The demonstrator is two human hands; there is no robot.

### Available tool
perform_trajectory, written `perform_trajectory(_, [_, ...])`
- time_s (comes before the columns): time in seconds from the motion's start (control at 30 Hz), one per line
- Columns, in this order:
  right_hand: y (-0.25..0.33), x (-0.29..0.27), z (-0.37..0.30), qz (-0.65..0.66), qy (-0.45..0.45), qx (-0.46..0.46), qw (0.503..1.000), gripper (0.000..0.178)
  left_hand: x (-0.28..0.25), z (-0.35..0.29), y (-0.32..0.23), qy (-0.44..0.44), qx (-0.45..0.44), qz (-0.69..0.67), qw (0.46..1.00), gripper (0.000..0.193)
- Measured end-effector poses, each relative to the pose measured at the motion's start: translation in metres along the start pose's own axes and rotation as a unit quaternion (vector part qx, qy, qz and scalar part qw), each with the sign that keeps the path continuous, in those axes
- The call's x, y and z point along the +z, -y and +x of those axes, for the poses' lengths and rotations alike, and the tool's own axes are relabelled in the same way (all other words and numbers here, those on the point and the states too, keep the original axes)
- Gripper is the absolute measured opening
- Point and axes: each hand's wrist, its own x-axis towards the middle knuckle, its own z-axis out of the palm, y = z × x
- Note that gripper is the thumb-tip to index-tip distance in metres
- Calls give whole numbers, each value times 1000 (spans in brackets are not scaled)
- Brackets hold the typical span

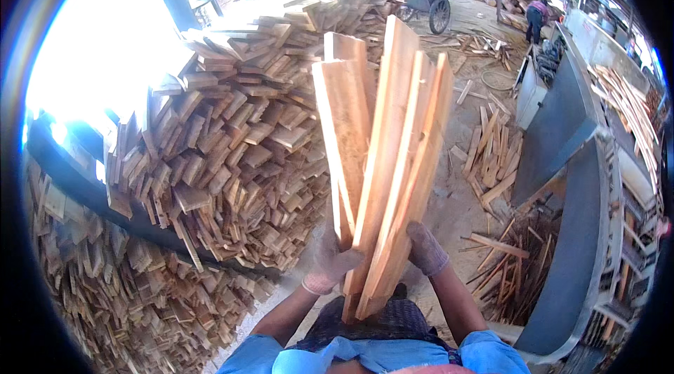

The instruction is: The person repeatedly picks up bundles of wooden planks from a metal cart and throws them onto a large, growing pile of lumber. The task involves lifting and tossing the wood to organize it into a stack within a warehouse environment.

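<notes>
A bundle of several pale wooden boards (386,142) stands nearly upright in front of my body, its tops fanned apart. My left hand (333,259), in a light work glove, is closed around the bundle's lower left side, thumb across the front. On the other side my gloved right hand (425,250) grips the lower right edge of the same boards. The fingers behind the wood are hidden. The lower board ends come close to my dark patterned apron (365,325).
A tall heap of cut boards (246,135) rises on the left, with more stacked boards (140,304) below a dark beam. Loose offcuts (495,149) lie on the floor at right, beside a grey metal machine (569,234). Farther back are a wheeled cart (428,5) and a bending person (536,19).
</notes>
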Motion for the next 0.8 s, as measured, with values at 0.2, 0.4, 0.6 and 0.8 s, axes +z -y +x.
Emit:
perform_trajectory(0.2, [101,-34,105,-193,99,-87,972,51,4,76,0,-80,57,-80,992,96])
perform_trajectory(0.4, [171,-57,220,60,208,-24,976,58,21,167,-15,-206,107,-112,966,92])
perform_trajectory(0.6, [215,-78,321,-18,220,-84,972,62,5,265,12,-289,206,-4,935,90])
perform_trajectory(0.8, [276,-90,407,32,339,-37,940,75,7,342,-35,-303,260,-46,916,102])
